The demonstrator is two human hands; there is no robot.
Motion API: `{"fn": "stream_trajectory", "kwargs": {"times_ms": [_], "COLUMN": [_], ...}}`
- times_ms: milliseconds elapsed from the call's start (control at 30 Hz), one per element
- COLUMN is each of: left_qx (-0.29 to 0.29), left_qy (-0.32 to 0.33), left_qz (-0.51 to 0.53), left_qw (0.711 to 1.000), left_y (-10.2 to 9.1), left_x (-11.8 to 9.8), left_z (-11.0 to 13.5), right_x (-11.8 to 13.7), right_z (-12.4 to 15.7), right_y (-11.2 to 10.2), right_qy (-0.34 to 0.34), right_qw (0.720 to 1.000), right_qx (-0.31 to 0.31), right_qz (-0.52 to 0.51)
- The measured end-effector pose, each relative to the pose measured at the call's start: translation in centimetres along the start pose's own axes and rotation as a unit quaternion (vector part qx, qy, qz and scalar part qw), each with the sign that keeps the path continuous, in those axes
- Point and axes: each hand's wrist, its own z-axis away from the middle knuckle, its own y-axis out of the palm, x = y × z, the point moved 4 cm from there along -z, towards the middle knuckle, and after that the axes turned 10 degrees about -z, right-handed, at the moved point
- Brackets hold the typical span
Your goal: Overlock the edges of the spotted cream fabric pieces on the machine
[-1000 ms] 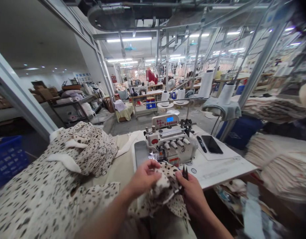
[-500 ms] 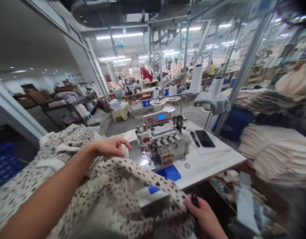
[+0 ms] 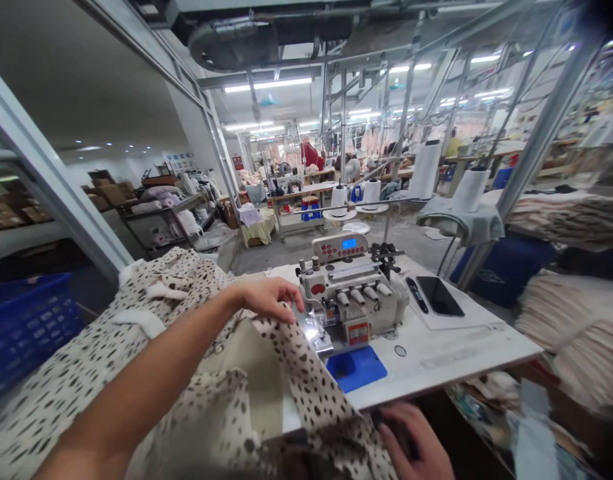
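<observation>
Cream fabric with dark spots [image 3: 314, 373] stretches between my two hands in front of a white overlock sewing machine [image 3: 356, 283]. My left hand [image 3: 271, 297] is closed on the fabric's upper edge, its fingertips just left of the machine's lit needle area [image 3: 314, 330]. Low at the right, below the table edge, my right hand [image 3: 419, 443] is closed at the fabric's other end. Something dark sits inside that hand, too blurred to name. More of the spotted fabric [image 3: 51, 380] lies heaped at the left, under my left forearm.
A phone [image 3: 440, 296] and a black marker [image 3: 417, 295] lie on the white table [image 3: 451, 347], right of the machine. Thread cones [image 3: 426, 170] stand behind. At the left is a blue basket [image 3: 31, 327]; stacked cloth [image 3: 576, 327] fills the right side.
The view has swung left, so the machine sits further right. My left hand has closed on the fabric near the machine. My right hand is lower, and the strip now hangs more steeply.
</observation>
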Motion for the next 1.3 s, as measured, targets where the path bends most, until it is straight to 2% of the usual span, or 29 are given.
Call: {"fn": "stream_trajectory", "kwargs": {"times_ms": [67, 100, 200, 300, 367, 433, 533, 633, 733, 800, 867, 933, 1067, 1167, 1300], "left_qx": [0.031, 0.052, 0.095, 0.073, 0.024, -0.035, -0.109, -0.196, -0.308, -0.37, -0.405, -0.424, -0.447, -0.459, -0.463], "left_qy": [0.038, 0.051, 0.052, 0.008, -0.038, -0.068, -0.085, -0.107, -0.149, -0.174, -0.179, -0.164, -0.124, -0.102, -0.087], "left_qz": [0.005, 0.014, 0.022, -0.08, -0.197, -0.288, -0.331, -0.338, -0.331, -0.317, -0.304, -0.299, -0.304, -0.315, -0.315], "left_qw": [0.999, 0.997, 0.994, 0.994, 0.979, 0.954, 0.933, 0.914, 0.879, 0.856, 0.844, 0.839, 0.832, 0.825, 0.824], "left_y": [2.2, 3.1, 4.8, 3.7, 1.8, -0.1, -1.4, -0.4, 1.7, 3.5, 5.8, 8.2, 12.5, 14.1, 14.9], "left_x": [-1.2, -1.6, -2.0, -1.1, -0.1, 0.6, 1.6, 2.7, 3.8, 4.2, 4.0, 3.3, 1.3, 0.1, -0.7], "left_z": [-0.4, -0.5, -0.4, -0.3, -0.5, -1.0, -2.3, -3.5, -3.5, -2.9, -2.1, -1.2, 0.7, 2.0, 2.8], "right_x": [4.9, 7.0, 10.9, 11.7, 11.0, 9.8, 7.3, 5.0, 3.5, 3.2, 3.4, 4.0, 4.8, 4.6, 4.5], "right_z": [-2.9, -4.3, -7.7, -9.0, -8.9, -8.4, -6.6, -4.5, -3.5, -3.8, -4.8, -6.2, -7.4, -7.4, -7.0], "right_y": [3.2, 5.0, 10.2, 13.3, 13.7, 13.2, 11.9, 11.0, 10.7, 10.7, 10.9, 11.2, 12.5, 13.0, 12.8], "right_qy": [-0.077, -0.086, -0.009, 0.091, 0.14, 0.18, 0.246, 0.306, 0.34, 0.349, 0.319, 0.25, 0.13, 0.074, 0.019], "right_qw": [0.995, 0.99, 0.973, 0.94, 0.925, 0.92, 0.91, 0.887, 0.869, 0.868, 0.883, 0.905, 0.918, 0.929, 0.928], "right_qx": [0.047, 0.082, 0.184, 0.257, 0.254, 0.224, 0.192, 0.196, 0.224, 0.228, 0.215, 0.214, 0.268, 0.281, 0.31], "right_qz": [-0.044, -0.071, -0.14, -0.204, -0.244, -0.267, -0.274, -0.284, -0.28, -0.269, -0.268, -0.269, -0.26, -0.231, -0.207]}}
